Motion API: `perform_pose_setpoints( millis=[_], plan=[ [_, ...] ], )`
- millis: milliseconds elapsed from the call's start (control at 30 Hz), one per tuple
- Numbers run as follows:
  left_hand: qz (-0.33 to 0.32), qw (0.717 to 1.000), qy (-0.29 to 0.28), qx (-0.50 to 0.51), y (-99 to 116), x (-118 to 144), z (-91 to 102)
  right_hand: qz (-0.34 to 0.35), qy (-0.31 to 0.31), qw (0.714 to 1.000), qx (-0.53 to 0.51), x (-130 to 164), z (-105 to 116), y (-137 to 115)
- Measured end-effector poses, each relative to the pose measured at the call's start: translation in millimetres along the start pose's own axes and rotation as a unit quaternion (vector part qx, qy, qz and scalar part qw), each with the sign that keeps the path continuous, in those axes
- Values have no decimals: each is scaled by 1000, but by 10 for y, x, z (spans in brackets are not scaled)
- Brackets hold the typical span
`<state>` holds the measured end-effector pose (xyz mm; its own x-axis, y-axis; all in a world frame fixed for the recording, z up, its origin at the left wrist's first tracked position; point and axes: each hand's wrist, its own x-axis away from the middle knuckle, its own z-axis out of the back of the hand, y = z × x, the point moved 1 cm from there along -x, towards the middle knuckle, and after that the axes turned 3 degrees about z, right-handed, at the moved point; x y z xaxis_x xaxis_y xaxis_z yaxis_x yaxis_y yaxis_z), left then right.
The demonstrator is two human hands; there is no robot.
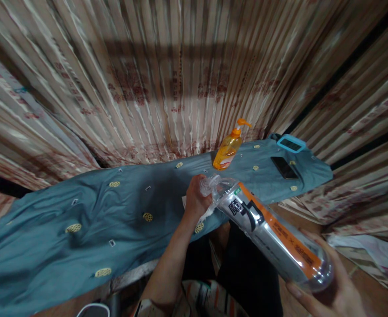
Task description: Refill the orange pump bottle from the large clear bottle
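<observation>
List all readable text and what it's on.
"×": orange stripe of the held bottle; characters around it too blurred.
Large black characters, same bottle: perhaps "魔力", not certain.
Pump bottle label: too small.
Curtain lettering: blurred.
Cloth rectangles: too small.

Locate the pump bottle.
The head view shows the orange pump bottle right of centre, on the blue cloth beyond the left hand, left of the black phone.
</observation>
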<state>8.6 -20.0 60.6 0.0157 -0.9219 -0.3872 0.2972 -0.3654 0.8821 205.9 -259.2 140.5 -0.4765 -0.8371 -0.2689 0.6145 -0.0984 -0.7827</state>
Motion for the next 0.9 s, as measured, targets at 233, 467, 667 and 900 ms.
perform_pose_setpoints(
  millis=[233, 467, 667, 900],
  plan=[
    [10, 1000, 2, 7, 21, -4, 13, 6, -2, 1000, 11, 2, 1, -25],
    [1, 1000, 1, 2, 21, -4, 12, 5, -10, 1000, 6, 0, 12, 2],
    [8, 1000, 5, 0, 15, 2, 6, -2, -9, 1000, -12, 5, -4, -42],
    [6, 1000, -5, 0, 30, 0, 20, 4, -2, 1000, -5, 1, 6, 32]
  ],
)
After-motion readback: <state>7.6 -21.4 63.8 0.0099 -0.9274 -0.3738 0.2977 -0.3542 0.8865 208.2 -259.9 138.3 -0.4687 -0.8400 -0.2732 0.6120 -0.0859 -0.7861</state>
